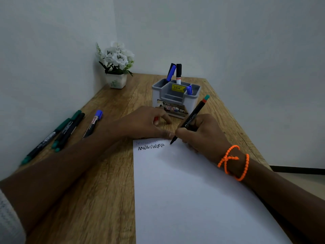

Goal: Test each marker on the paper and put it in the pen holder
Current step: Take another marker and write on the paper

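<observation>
My right hand (202, 136) grips an uncapped black marker (190, 120) with a teal and red end, its tip touching the white paper (193, 191) near the top edge. Two scribble lines (151, 147), one faint and one black, lie to the left of the tip. Resting at the paper's top edge, my left hand (140, 124) curls around a small red cap (156, 119). Behind the hands stands the grey pen holder (193, 101) with a blue marker (171, 72), a black-capped marker (178, 73) and a short blue one (189, 89) in it.
On the wooden table (105, 182) at the left lie several markers: a blue-capped one (93, 123) and dark green-tipped ones (59, 132). A white flower pot (116, 80) sits in the back corner against the wall. The table's right edge drops off past my right wrist.
</observation>
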